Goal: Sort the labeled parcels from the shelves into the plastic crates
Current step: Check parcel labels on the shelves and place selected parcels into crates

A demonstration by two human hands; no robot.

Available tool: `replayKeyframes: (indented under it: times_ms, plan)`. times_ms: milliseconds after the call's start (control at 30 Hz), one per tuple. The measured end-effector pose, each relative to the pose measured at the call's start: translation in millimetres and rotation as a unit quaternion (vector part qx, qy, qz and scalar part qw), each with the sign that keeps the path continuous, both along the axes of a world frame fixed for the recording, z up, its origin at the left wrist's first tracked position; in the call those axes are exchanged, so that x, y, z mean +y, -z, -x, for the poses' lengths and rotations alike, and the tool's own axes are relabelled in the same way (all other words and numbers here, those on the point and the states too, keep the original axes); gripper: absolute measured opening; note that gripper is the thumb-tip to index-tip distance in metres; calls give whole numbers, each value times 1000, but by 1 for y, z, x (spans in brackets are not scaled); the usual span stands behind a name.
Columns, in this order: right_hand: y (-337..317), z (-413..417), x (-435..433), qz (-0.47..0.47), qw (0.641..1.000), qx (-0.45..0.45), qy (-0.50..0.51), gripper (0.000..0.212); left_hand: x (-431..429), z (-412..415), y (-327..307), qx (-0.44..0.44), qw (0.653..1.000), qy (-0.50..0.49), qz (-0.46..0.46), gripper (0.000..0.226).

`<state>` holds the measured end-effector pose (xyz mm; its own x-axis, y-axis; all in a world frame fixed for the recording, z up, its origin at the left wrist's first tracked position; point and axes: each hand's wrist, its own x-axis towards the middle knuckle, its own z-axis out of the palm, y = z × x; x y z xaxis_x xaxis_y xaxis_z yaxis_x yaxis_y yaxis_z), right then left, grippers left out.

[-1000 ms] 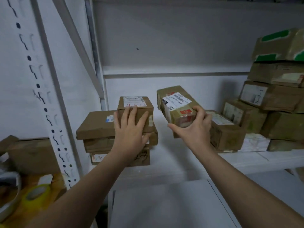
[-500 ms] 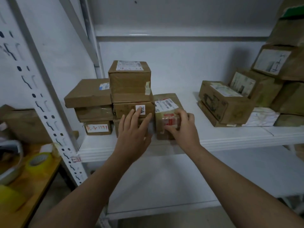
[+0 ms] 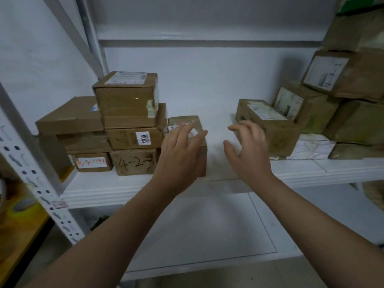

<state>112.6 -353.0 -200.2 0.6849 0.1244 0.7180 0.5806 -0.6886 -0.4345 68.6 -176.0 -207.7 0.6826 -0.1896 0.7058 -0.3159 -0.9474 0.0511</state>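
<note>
Two hands at the shelf (image 3: 124, 190): left hand (image 3: 180, 150), fingers straight, lies on the small labeled parcel (image 3: 179, 119) near the front edge beside the left stack (image 3: 133, 140); right hand (image 3: 247, 150) is spread, holding nothing.

On the shelf (image 3: 128, 190), a stack of parcels (image 3: 128, 121) stands at the left, with a single parcel (image 3: 198, 123) just beside it on the right. The left hand (image 3: 178, 152) lies against that parcel's front. The right hand (image 3: 249, 152) is between it and the parcel pile (image 3: 332, 113) at the right.
</note>
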Motion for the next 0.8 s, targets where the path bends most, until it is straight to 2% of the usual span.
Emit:
replayKeyframes:
  times_ms: [133, 267, 400, 500, 600, 700, 800]
  plan:
    - [-10, -15, -67, 32, 998, 17, 55, 29, -54, -20, -8, 13, 1000, 21, 11, 51]
    - [-8, -29, -123, 46, 990, 93, 93, 40, -104, -43, -2, 49, 997, 60, 25, 54]
    - [-7, -41, -156, -12, 982, 174, 74, 45, -150, -78, -5, 100, 990, 83, 50, 58]
    - [-8, -54, -166, -65, 972, 220, 48, 44, -173, -102, -9, 205, 964, 56, 162, 63]
    - [-8, -65, -167, -46, 967, 250, 12, 36, -182, -113, -7, 260, 935, 59, 233, 58]
    - [-8, -70, -162, -71, 964, 257, -13, 30, -186, -109, -8, 254, 923, 50, 283, 49]
    - [-11, -73, -153, -169, 942, 288, -46, 33, -189, -106, -10, 217, 912, 26, 348, 29]
